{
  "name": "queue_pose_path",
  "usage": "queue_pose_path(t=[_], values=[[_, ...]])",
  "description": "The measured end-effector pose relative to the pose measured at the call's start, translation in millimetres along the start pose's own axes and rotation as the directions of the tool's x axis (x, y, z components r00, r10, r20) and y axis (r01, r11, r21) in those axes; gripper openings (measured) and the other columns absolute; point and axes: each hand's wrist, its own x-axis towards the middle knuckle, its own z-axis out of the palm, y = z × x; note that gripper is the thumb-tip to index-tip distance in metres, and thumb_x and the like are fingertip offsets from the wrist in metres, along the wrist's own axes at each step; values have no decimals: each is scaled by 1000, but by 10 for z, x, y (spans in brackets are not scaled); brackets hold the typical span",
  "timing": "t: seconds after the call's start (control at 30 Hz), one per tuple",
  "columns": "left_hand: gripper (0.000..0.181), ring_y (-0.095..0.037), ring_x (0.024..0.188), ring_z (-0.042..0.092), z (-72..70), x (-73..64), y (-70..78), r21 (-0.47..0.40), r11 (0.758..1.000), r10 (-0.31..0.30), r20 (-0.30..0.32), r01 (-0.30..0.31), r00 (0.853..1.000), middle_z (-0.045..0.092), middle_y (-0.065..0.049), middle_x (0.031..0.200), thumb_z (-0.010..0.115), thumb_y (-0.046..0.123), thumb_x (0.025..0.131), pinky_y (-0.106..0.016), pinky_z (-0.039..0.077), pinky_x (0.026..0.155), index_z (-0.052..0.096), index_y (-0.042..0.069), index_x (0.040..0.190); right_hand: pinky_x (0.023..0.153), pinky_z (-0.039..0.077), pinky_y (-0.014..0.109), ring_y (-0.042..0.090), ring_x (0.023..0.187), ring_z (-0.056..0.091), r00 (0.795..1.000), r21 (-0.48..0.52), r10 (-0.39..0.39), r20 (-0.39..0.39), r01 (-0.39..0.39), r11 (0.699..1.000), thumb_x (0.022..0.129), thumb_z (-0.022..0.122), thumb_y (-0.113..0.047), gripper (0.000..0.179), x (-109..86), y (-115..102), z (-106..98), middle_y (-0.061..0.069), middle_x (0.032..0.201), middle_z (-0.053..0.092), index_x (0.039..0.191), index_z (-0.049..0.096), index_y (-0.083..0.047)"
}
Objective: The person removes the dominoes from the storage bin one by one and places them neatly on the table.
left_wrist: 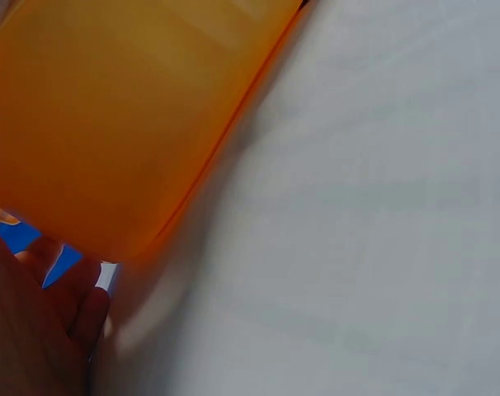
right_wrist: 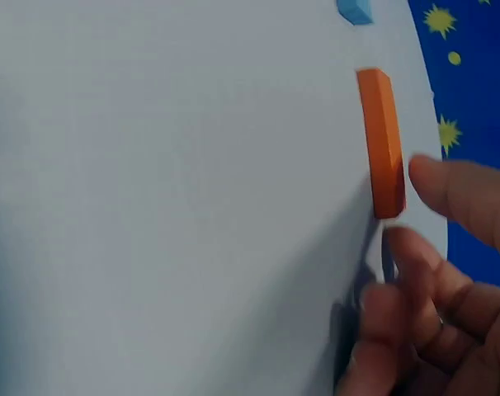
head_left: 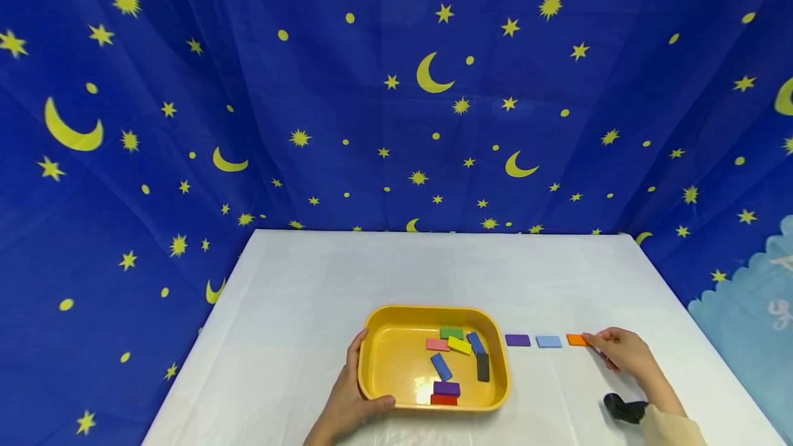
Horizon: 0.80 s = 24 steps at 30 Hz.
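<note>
My left hand (head_left: 349, 391) grips the left end of a yellow tray (head_left: 381, 363), thumb over the near rim and fingers along the outer side. Several small coloured domino blocks lie in the tray, among them a green block (head_left: 451, 333) and a red block (head_left: 443, 400). To the tray's right, a purple block (head_left: 517, 340), a light blue block (head_left: 548, 341) and an orange block (head_left: 577, 340) lie flat in a row. My right hand (head_left: 626, 351) is at the orange block's right end; in the right wrist view its fingertips are spread, slightly apart from the orange block (right_wrist: 382, 144).
A white cloth covers the table (head_left: 322, 274). Dark blue curtains (head_left: 372, 88) with yellow moons and stars stand behind and at both sides. A black device (head_left: 622, 408) sits by the right wrist. Light blue patterned fabric (head_left: 749, 315) hangs at the far right.
</note>
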Motion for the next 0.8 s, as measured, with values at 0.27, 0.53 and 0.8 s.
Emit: queue_pose_path(t=[0.27, 0.53, 0.8], values=[[116, -23, 113, 50, 7, 1, -14, 9, 1000, 12, -4, -12, 1000, 43, -12, 139, 86, 32, 62, -38, 42, 89, 13, 29, 152, 52, 36, 33, 23, 62, 49, 984, -252, -111, -139, 74, 965, 88, 59, -50, 52, -124, -472, -24, 11, 77, 57, 98, 56, 1], [115, -23, 112, 51, -4, 6, -9, 8, 1000, 15, 2, -15, 1000, 44, -13, 138, 86, 32, 63, -38, 42, 87, 13, 29, 151, 47, 36, 30, 12, 49, 44, 880, -317, -474, -41, 439, 841, 87, 68, -38, 28, -183, -1222, 181, -3, 64, 49, 90, 61, -10], [115, -24, 112, 50, -5, -7, 0, 14, 1000, -2, 0, 2, 1000, 42, -13, 139, 86, 31, 64, -39, 43, 86, 12, 30, 151, 52, 37, 25, 7, 56, 42, 679, -281, -678, 283, 734, 618, 80, 76, -35, 23, -300, -1979, 500, -11, 64, 46, 84, 62, -17]])
